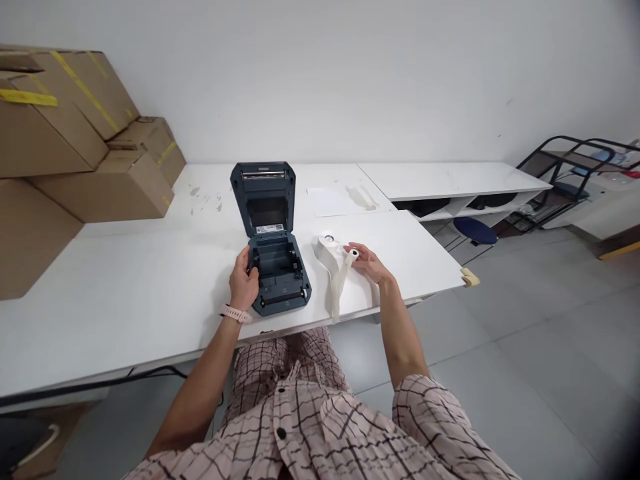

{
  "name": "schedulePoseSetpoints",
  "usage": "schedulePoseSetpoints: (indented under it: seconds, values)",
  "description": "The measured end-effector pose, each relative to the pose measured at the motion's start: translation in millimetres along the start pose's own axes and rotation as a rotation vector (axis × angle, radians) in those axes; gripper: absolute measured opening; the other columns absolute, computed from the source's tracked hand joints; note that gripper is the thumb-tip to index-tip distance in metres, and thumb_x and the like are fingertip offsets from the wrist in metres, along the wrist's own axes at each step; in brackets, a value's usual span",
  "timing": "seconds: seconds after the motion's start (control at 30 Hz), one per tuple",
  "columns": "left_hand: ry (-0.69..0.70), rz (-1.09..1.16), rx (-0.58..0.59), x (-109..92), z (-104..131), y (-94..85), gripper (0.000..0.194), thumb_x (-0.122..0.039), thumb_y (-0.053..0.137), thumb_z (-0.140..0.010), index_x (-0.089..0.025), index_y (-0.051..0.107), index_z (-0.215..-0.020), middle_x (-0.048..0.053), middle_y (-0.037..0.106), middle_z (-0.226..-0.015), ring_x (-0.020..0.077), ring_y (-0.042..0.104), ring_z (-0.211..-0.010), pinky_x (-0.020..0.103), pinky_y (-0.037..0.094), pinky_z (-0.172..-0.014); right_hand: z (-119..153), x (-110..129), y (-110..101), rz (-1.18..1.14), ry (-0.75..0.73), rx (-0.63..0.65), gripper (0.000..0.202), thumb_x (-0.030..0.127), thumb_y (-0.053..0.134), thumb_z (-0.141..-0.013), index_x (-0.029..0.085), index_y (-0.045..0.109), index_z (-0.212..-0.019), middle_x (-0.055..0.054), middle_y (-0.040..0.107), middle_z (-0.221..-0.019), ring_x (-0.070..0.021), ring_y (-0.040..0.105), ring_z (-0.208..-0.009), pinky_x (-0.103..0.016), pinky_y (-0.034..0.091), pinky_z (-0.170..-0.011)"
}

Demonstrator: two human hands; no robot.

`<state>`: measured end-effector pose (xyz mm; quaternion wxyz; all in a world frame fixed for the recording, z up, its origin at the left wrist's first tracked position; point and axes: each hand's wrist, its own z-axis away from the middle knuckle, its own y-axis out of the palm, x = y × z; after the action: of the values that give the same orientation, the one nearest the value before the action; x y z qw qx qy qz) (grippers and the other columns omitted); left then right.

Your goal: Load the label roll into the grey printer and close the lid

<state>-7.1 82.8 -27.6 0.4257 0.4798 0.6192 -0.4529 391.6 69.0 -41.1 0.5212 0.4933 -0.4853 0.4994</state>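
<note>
A dark blue-grey label printer point(280, 288) sits on the white table with its lid point(264, 200) raised and its inner bay exposed. My left hand point(244, 283) grips the printer's left side, thumb over the rim. To the right of the printer, my right hand point(369, 262) has its fingers around a small white paper roll point(353, 255) with a dark core hole. Just left of it stands a larger white roll point(327, 241). A loose white strip point(338, 293) hangs down from the rolls to the table's front edge.
Cardboard boxes point(100, 190) with yellow tape are stacked on the left of the table point(125, 287). A white sheet point(327, 201) lies behind the rolls. A blue stool point(475, 229) and a black rack point(560, 167) stand at the right. A black cable point(150, 372) runs below the front edge.
</note>
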Motion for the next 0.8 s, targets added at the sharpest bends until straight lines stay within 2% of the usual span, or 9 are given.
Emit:
schedulePoseSetpoints:
  seconds: [0.13,0.23,0.3,0.37,0.47,0.53,0.6,0.7,0.8]
  values:
    - [-0.020,-0.014,0.003,-1,1,0.3,0.075,-0.008,0.057,-0.084,-0.026,0.041,-0.155,0.008,0.053,-0.157,0.0221,0.042,-0.151,0.045,0.027,-0.129,-2,24,-9,0.011,-0.090,-0.040,0.066,0.026,0.076,-0.068,0.032,0.061,-0.132,-0.008,0.062,-0.148,-0.0269,0.051,-0.144,-0.049,0.036,-0.120]
    - [-0.033,-0.041,0.005,-4,3,0.2,0.077,-0.009,0.057,-0.084,-0.025,0.038,-0.157,0.011,0.050,-0.159,0.0239,0.042,-0.151,0.046,0.027,-0.128,-17,52,-2,0.205,-0.157,0.051,0.071,0.027,0.078,-0.071,0.031,0.057,-0.139,-0.008,0.053,-0.156,-0.0261,0.041,-0.151,-0.050,0.028,-0.124]
    - [-0.044,-0.064,0.002,-6,3,0.0,0.078,-0.010,0.058,-0.084,-0.024,0.036,-0.158,0.013,0.051,-0.158,0.0257,0.044,-0.150,0.049,0.029,-0.127,-34,67,11,0.389,-0.103,0.163,0.078,0.025,0.081,-0.068,0.029,0.055,-0.141,-0.010,0.049,-0.160,-0.0280,0.039,-0.152,-0.051,0.029,-0.123]
    - [-0.044,-0.075,-0.005,-7,4,0.1,0.078,-0.011,0.058,-0.084,-0.025,0.037,-0.157,0.013,0.053,-0.156,0.0265,0.046,-0.148,0.050,0.029,-0.127,-51,75,27,0.539,-0.015,0.239,0.082,0.021,0.083,-0.062,0.025,0.056,-0.140,-0.013,0.052,-0.156,-0.0306,0.046,-0.145,-0.050,0.036,-0.119]
    - [-0.027,-0.070,-0.012,-8,4,0.6,0.078,-0.010,0.058,-0.084,-0.027,0.037,-0.157,0.012,0.055,-0.154,0.0257,0.046,-0.149,0.050,0.030,-0.126,-71,75,46,0.640,0.055,0.257,0.077,0.016,0.083,-0.055,0.019,0.061,-0.128,-0.012,0.068,-0.132,-0.0309,0.062,-0.123,-0.048,0.045,-0.110]
    - [-0.025,-0.069,-0.005,-9,5,1.1,0.078,-0.010,0.058,-0.084,-0.027,0.036,-0.157,0.011,0.055,-0.155,0.0257,0.045,-0.149,0.050,0.031,-0.126,-77,72,55,0.650,0.057,0.218,0.071,0.018,0.083,-0.053,0.017,0.062,-0.121,-0.009,0.072,-0.119,-0.0297,0.065,-0.112,-0.046,0.049,-0.104]
    - [-0.033,-0.069,-0.005,-11,6,1.6,0.077,-0.010,0.057,-0.085,-0.027,0.036,-0.158,0.012,0.054,-0.156,0.0258,0.043,-0.150,0.051,0.031,-0.126,-77,70,60,0.642,0.044,0.174,0.066,0.022,0.082,-0.055,0.017,0.062,-0.117,-0.009,0.071,-0.116,-0.0287,0.065,-0.106,-0.045,0.052,-0.099]
    - [-0.047,-0.075,-0.005,-13,7,1.7,0.077,-0.011,0.056,-0.086,-0.027,0.035,-0.158,0.012,0.053,-0.157,0.0264,0.043,-0.151,0.052,0.030,-0.126,-65,77,69,0.594,0.001,0.133,0.064,0.035,0.076,-0.065,0.017,0.057,-0.124,-0.009,0.069,-0.121,-0.0261,0.065,-0.104,-0.040,0.055,-0.093]
    - [-0.047,-0.078,0.001,-12,7,1.8,0.077,-0.011,0.056,-0.085,-0.026,0.035,-0.158,0.013,0.053,-0.156,0.0272,0.044,-0.149,0.052,0.031,-0.126,-46,95,85,0.514,-0.144,0.144,0.067,0.051,0.065,-0.077,0.020,0.051,-0.136,-0.008,0.068,-0.127,-0.0251,0.067,-0.108,-0.035,0.056,-0.090]
